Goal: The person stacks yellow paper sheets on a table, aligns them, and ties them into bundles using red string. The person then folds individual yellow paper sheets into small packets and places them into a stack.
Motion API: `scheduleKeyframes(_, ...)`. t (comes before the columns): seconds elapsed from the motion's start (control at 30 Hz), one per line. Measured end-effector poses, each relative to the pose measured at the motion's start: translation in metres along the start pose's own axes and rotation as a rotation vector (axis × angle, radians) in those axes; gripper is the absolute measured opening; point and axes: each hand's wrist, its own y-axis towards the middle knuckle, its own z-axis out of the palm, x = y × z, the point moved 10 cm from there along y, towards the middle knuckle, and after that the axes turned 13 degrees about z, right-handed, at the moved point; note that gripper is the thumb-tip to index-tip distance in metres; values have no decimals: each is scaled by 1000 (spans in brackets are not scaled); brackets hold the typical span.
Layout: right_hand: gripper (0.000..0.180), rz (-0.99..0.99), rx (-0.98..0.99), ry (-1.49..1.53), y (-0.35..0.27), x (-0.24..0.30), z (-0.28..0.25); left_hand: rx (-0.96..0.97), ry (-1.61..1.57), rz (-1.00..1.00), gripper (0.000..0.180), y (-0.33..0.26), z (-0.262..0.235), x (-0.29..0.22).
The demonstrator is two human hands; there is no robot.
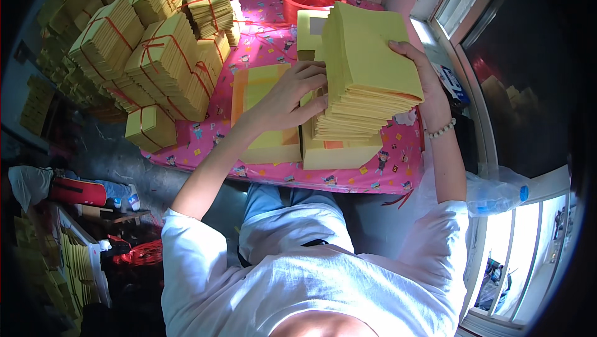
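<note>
I log right grip [425, 74] pinching yellow paper stack [370, 54]; left grip [287, 97] touching, closure unclear. Upper-left bundles [169, 57] tied; held stack appears untied.

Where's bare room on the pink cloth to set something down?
Bare pink cloth shows between the red-tied yellow paper bundles and the low left yellow stack, and between the low right yellow stack and the cloth's right edge. Bundles crowd the left; the left hand, right hand and tall yellow stack crowd the middle.
</note>
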Motion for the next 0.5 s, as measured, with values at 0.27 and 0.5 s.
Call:
scheduleKeyframes(0.27, 33, 46, 12, -25, 9, -11, -5, -171, -116, -155, 45, -16, 2, 8)
scheduleKeyframes(0.5, 33, 92, -5, -97, 13, -18, -7, -341, -220, -215, 49, -24, 4, 14)
